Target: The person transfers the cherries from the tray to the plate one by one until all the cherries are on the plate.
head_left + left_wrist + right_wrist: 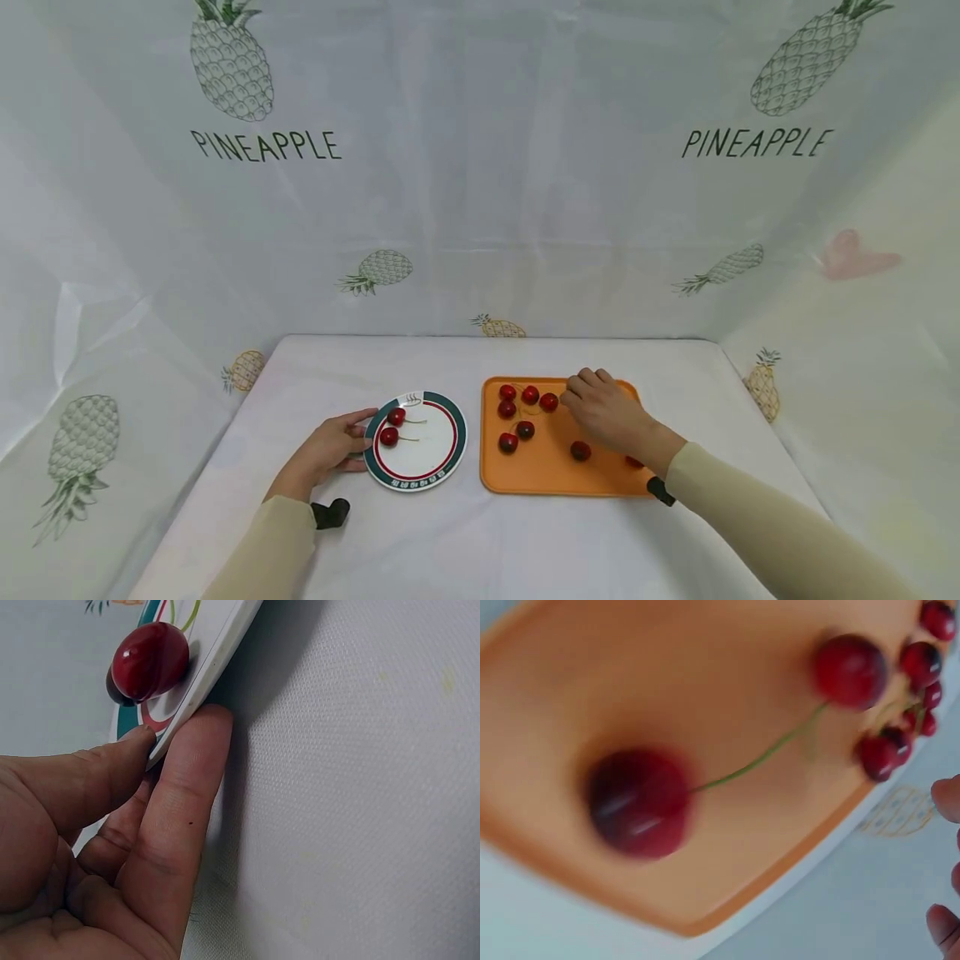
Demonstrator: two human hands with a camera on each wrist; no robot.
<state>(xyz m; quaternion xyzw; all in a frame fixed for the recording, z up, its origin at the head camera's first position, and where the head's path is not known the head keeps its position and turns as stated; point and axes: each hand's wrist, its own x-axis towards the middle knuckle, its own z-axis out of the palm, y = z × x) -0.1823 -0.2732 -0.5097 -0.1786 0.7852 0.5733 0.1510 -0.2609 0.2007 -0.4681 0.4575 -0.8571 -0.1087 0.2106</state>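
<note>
My left hand (330, 446) pinches the left rim of a white plate (438, 433) with a green and red border. In the left wrist view the thumb is on the rim, and a finger (184, 802) lies beneath it. Two cherries with stems, one in front (388, 436) and one behind (396, 416), sit on the plate. Over the orange tray (543, 475), my right hand (607, 412) reaches close to a cherry (549, 402). Its fingertips (949, 799) show at the right wrist view's edge, apart, with nothing visible between them.
Several cherries (507, 442) cluster on the tray's left side. Another cherry (580, 451) lies below my right hand, and one more (633, 462) is partly hidden by the wrist. A white cloth (465, 542) covers the table; a pineapple-print curtain (480, 208) hangs behind.
</note>
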